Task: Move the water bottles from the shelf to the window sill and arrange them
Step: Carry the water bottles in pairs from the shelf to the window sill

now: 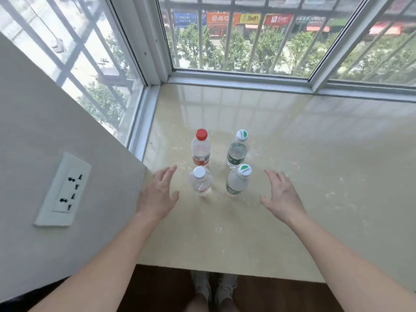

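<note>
Big stuff first: the window sill, that wide cream stone slab under the barred window, already has four water bottles standing on it. They're in a tidy two-by-two block near its left end, not far from the wall with the socket. I'd say the moving part is pretty much done and the arranging looks close to finished too. The shelf isn't in view though, so I can't tell if more bottles are waiting there.

The left grip and right grip hover on either side of the block, fingers spread and relaxed, palms turned inward, holding nothing. Neither touches a bottle. The left one is just beside the front-left bottle, and the right one sits a bit further off the front-right bottle.

The back row is the red-capped bottle on the left and the far green-capped bottle on the right. The front row is the white-capped bottle and the near green-capped bottle. All four are near each other with clear gaps between. If anything's left, my guess is a small nudge to even out the spacing.
</note>
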Demonstrator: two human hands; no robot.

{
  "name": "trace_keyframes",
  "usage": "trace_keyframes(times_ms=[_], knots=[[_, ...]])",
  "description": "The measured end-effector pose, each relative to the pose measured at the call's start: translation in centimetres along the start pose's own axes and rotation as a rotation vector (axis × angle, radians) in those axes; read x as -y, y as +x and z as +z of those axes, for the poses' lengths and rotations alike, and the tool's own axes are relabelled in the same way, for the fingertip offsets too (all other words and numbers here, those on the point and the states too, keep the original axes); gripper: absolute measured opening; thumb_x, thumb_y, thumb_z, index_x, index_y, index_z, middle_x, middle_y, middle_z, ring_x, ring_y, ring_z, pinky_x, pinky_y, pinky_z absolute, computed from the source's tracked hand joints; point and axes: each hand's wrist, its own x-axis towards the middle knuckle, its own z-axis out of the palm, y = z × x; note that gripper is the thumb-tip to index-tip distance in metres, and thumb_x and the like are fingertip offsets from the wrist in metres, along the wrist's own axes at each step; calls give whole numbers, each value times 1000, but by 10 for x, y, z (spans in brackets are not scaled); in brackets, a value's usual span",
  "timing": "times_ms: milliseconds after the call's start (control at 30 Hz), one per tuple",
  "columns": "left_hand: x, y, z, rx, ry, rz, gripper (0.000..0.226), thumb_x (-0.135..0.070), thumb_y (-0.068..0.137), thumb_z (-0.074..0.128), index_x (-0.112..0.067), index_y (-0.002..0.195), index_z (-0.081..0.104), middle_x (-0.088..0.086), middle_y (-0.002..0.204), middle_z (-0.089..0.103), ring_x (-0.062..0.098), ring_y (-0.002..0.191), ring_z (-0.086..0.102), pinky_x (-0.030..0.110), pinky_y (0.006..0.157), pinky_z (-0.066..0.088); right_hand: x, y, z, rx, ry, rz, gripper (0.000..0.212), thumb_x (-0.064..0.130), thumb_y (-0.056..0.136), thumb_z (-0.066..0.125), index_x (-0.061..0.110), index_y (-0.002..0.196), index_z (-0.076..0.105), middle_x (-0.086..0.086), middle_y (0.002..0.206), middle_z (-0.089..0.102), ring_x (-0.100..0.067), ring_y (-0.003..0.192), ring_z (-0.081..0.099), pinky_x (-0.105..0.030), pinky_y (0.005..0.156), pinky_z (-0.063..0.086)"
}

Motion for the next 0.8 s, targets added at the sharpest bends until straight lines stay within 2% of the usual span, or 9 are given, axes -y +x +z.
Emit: trace_keyframes(times_ms=[133,367,533,667,800], knots=[[-28,-16,-70,-155,94,95,65,-36,85,64,-24,145,43,-4,140,53,22,125,51,40,88,48,33,-23,-67,-136,-104,-68,69,28,87,65,19,150,40,-8,134,53,-28,125,47,-39,104,41],[-89,-30,-162,-330,113,225,61,-48,83,57,-23,138,50,-6,131,60,21,121,54,39,98,45,108,-50,-149,-447,-259,-333,51,33,79,73,18,127,63,-7,111,66,-32,97,63,-42,84,51],[-119,-41,-204,-448,160,280,70,-61,81,35,-25,139,51,-7,131,60,21,122,54,40,102,44,146,-67,-186,-551,-294,-410,52,41,80,68,18,126,63,-6,117,65,-30,106,62,-43,93,52],[-133,-44,-218,-477,172,305,67,-59,80,38,-25,137,52,-6,130,61,22,120,55,42,99,45,156,-76,-202,-592,-299,-424,53,43,81,66,18,127,64,-6,115,66,-29,105,62,-43,93,53],[-148,-46,-223,-465,179,341,65,-57,83,43,-26,139,50,-7,134,59,22,122,54,42,102,43,154,-82,-213,-647,-290,-433,50,41,79,69,17,123,66,-5,113,67,-29,106,63,-43,92,53]])
